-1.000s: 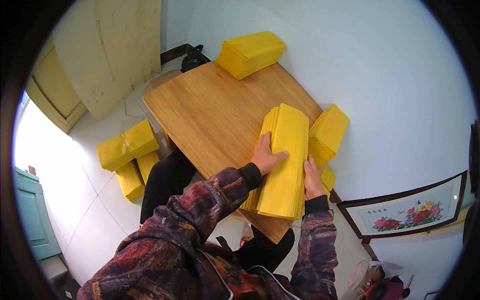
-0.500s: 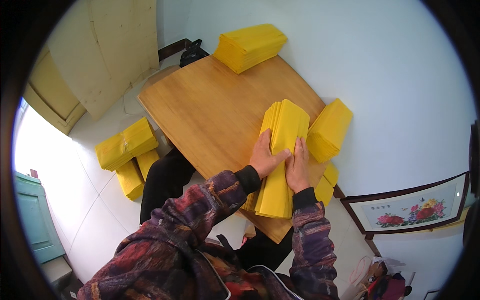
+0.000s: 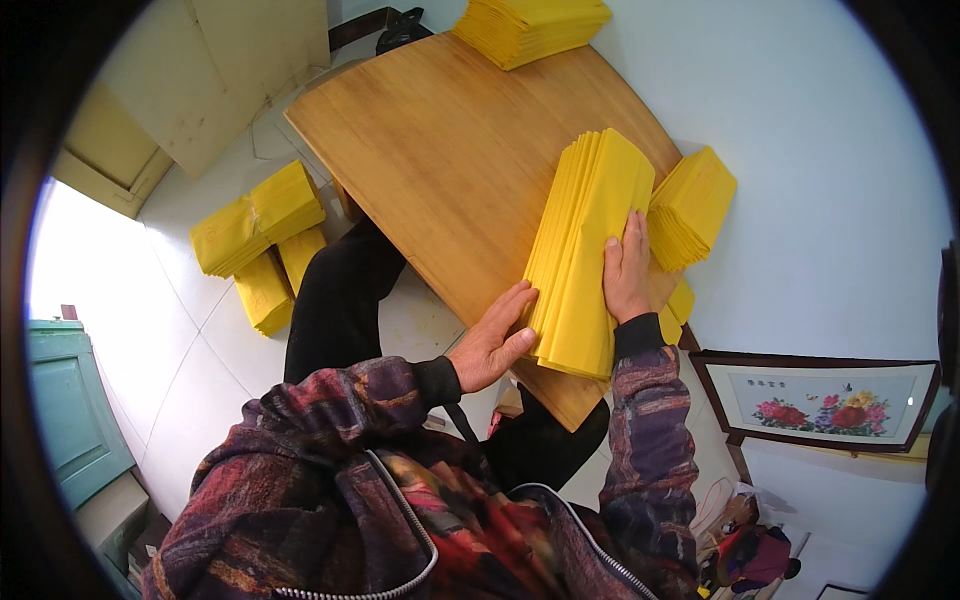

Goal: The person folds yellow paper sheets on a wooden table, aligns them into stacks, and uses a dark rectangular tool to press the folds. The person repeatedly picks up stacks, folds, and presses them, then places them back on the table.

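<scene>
A thick stack of folded yellow sheets (image 3: 585,260) lies near the right front of the wooden table (image 3: 420,130), its layered folds along the left side. My left hand (image 3: 495,340) is at the stack's lower left edge, fingertips touching it, fingers stretched and thumb apart. Against the stack's right side lies my right hand (image 3: 628,275), fingers straight and the thumb resting on the top sheet. Neither hand is wrapped round the stack. Whether the sheets are paper or cloth, I cannot tell.
Another yellow stack (image 3: 692,205) sits at the table's right edge, and one more (image 3: 530,30) at its far end. Tied yellow bundles (image 3: 258,220) lie on the floor at left. A framed flower picture (image 3: 820,400) leans by the wall at right. A black bag (image 3: 403,30) is behind the table.
My left hand has come off the top of the stack to its lower left edge. My right hand stays at the right side. The whole view has shifted, with the table higher in it.
</scene>
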Motion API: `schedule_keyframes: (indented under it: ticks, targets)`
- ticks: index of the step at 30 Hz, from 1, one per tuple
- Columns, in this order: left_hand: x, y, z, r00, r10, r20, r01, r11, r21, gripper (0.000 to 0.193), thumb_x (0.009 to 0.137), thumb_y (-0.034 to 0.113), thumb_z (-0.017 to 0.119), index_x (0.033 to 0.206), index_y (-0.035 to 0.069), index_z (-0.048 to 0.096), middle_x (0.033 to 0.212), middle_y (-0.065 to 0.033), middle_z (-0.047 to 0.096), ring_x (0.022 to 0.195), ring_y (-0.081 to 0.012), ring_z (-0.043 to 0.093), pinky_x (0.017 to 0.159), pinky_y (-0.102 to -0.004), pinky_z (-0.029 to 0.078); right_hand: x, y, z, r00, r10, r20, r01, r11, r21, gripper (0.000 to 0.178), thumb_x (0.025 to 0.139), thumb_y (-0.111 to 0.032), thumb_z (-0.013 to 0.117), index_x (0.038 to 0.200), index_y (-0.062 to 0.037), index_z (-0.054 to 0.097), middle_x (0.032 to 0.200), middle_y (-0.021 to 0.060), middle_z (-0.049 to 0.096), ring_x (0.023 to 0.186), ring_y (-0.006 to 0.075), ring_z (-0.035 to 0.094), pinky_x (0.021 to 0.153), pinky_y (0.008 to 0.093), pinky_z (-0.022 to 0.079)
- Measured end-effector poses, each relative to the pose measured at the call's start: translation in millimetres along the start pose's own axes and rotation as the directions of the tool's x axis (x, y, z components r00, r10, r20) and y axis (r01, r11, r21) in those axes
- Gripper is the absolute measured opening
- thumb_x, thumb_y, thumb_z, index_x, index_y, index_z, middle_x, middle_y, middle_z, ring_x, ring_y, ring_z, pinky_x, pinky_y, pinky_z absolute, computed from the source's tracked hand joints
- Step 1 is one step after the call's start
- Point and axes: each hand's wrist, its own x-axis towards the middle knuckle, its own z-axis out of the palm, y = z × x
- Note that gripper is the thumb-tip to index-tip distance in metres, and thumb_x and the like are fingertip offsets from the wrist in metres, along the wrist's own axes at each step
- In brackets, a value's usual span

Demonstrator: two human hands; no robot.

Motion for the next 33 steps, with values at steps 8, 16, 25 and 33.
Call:
schedule_keyframes:
  ticks: [8,16,25,33]
  targets:
    - [55.0,65.0,-6.6,0.798,0.508,0.324,-0.602,0.653,0.458,0.037,0.077,0.02,0.062,0.109,0.003,0.054,0.119,-0.0136,0.05,0.113,-0.0313,0.046,0.093,-0.04,0.037,3.9,-5.2,-0.5,0.998,0.049,-0.034,-0.051,0.996,-0.068,0.054,0.089,-0.025,0.041,0.135,0.0002,0.031,0.142,0.0239,0.026,0.131,0.0395,0.024,0.109,0.0422,0.021]
    - [58.6,89.2,19.1,0.799,0.34,0.496,-0.6,0.504,0.621,0.047,0.072,0.03,0.068,0.109,0.004,0.054,0.115,-0.0117,0.05,0.109,-0.0289,0.047,0.094,-0.0406,0.036,7.7,1.1,-23.4,0.994,0.11,-0.001,-0.102,0.921,0.375,0.053,0.091,-0.025,0.046,0.135,0.0008,0.033,0.141,0.02,0.031,0.131,0.0322,0.028,0.108,0.0376,0.024]
    - [101.0,93.2,26.7,0.757,0.272,0.594,-0.646,0.451,0.616,0.007,0.077,0.011,0.057,0.08,0.004,0.058,0.083,-0.0143,0.057,0.086,-0.034,0.052,0.074,-0.0431,0.041,-180.8,70.4,-86.9,0.7,0.713,-0.038,-0.14,0.19,0.972,0.037,0.095,-0.027,0.046,0.122,-0.0017,0.045,0.117,0.0128,0.057,0.108,0.0184,0.055,0.091,0.0297,0.041]
    - [73.2,86.6,46.6,0.808,0.172,0.564,-0.584,0.356,0.729,0.043,0.079,0.005,0.05,0.121,0.003,0.051,0.127,-0.0192,0.044,0.117,-0.0359,0.039,0.1,-0.0422,0.03,-512.5,144.2,76.2,-0.117,0.954,0.276,-0.59,-0.29,0.753,0.023,0.084,-0.027,0.054,0.099,-0.0093,0.055,0.086,0.0032,0.065,0.071,0.0129,0.059,0.058,0.028,0.045]
